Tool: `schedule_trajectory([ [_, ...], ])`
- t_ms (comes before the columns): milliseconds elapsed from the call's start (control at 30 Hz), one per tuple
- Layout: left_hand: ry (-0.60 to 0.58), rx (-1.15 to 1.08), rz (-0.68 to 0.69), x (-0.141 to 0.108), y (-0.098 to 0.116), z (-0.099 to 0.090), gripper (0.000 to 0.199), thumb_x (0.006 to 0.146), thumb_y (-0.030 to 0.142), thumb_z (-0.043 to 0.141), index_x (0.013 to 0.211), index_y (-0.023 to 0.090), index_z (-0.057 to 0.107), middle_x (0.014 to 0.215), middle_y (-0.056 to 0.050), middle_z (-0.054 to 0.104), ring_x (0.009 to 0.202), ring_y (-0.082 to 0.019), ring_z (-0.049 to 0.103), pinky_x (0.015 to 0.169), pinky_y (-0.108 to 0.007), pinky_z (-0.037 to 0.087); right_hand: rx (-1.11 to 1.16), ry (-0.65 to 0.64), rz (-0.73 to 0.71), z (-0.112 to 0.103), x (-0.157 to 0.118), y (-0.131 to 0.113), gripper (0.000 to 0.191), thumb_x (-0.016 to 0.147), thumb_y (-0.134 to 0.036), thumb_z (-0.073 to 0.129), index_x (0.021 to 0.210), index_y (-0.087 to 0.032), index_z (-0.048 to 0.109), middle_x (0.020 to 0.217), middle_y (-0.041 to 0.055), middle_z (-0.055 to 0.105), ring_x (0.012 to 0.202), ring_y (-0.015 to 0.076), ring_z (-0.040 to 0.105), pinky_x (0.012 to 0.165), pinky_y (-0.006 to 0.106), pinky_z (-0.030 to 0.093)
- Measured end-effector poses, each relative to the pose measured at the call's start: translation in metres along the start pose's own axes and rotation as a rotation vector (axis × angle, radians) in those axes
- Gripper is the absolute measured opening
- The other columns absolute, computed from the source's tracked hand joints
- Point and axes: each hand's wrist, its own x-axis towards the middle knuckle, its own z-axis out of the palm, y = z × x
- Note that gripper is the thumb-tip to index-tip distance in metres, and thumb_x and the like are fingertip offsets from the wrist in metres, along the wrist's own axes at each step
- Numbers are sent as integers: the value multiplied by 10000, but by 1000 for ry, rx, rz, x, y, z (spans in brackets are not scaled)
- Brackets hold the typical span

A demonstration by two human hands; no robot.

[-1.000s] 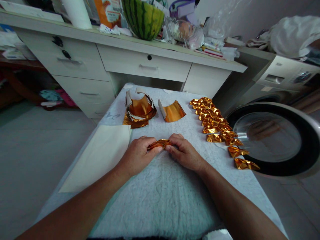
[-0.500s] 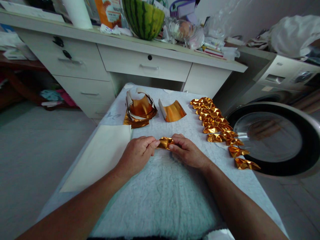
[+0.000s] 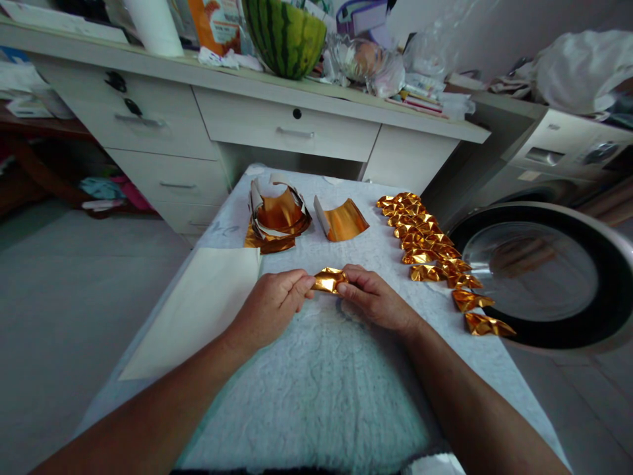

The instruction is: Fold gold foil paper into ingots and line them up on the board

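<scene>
Between my two hands is a folded gold foil paper ingot [image 3: 328, 280], held over the middle of the cloth-covered table [image 3: 316, 389]. My left hand [image 3: 277, 300] pinches its left end between thumb and fingers. On its right end, my right hand [image 3: 370, 293] is closed, thumb in front and fingers behind. Beyond the hands lies a single curled sheet of gold foil paper [image 3: 346, 221]. To its left sits a curled stack of gold foil sheets [image 3: 279, 214]. Several finished-looking gold paper ingots [image 3: 420, 231] lie in rows along the table's right side.
A cream paper sheet [image 3: 198, 310] lies at the table's left edge. Behind stands a white drawer desk [image 3: 287, 125] bearing a cut watermelon [image 3: 284, 39] and clutter. At the right, the open round door [image 3: 539, 274] of a washing machine [image 3: 558, 152] reaches beside the table.
The gold ingot has turned slightly, and its front face now catches more light. My right hand has shifted a little to the right; my left hand has hardly moved.
</scene>
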Motion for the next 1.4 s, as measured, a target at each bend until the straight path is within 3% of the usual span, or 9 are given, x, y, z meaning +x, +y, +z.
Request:
schedule_trajectory([
  [200, -30, -101, -31, 0, -1, 0, 404, 979, 394, 360, 712, 182, 577, 567, 45, 523, 549, -116, 508, 571, -244, 378, 75, 14, 21, 0, 0, 1, 354, 948, -491, 469, 805, -187, 579, 792, 15, 493, 778, 160, 480, 718, 292, 383],
  [533, 24, -42, 12, 0, 3, -3, 403, 978, 354, 363, 640, 186, 504, 645, 25, 564, 633, -125, 538, 623, -254, 377, 113, 52, 97, 1, -1, 2, 368, 946, -497, 455, 787, -185, 568, 807, 25, 506, 808, 169, 482, 732, 296, 392],
  [667, 121, -44, -26, 1, 0, -3, 200, 944, 318, 447, 957, 196, 605, 687, 34, 619, 611, -128, 546, 587, -246, 378, 117, 57, 132, 2, -1, 2, 373, 940, -507, 460, 784, -183, 561, 784, 12, 496, 751, 148, 468, 676, 275, 385],
  [767, 161, -62, -57, 0, -2, -1, 264, 940, 297, 445, 1170, 214, 547, 721, 38, 662, 540, -120, 515, 530, -238, 358, 145, 77, 161, 4, -1, 3, 354, 930, -503, 483, 801, -181, 557, 755, -2, 482, 679, 124, 440, 595, 253, 356],
  [900, 173, -20, -40, 0, -2, -1, 231, 943, 294, 428, 1069, 203, 599, 747, 22, 674, 591, -126, 564, 554, -238, 386, 273, 162, 170, 8, -1, 5, 252, 882, -438, 586, 934, -201, 517, 746, -28, 494, 623, 103, 427, 532, 226, 322],
  [1033, 194, 38, -23, 1, -1, -2, 250, 944, 295, 423, 1045, 196, 629, 753, 15, 681, 634, -138, 603, 596, -250, 423, 337, 222, 128, 10, -1, 5, 290, 855, -369, 622, 1045, -243, 444, 744, -50, 492, 612, 107, 438, 533, 226, 332],
  [1233, 244, 79, 1, 2, -1, -2, 206, 908, 303, 511, 1025, 187, 635, 844, -9, 710, 743, -158, 651, 681, -263, 483, 196, 237, 81, 7, -1, -2, 134, 851, -312, 602, 849, -211, 514, 756, -21, 494, 696, 125, 479, 644, 275, 382],
  [1400, 234, 155, 25, 3, -2, 0, 167, 897, 302, 543, 956, 190, 652, 859, -13, 714, 746, -161, 651, 688, -268, 491, 189, 225, 97, 8, -1, -2, 129, 855, -309, 590, 845, -201, 520, 748, -20, 505, 681, 121, 479, 633, 270, 378],
])
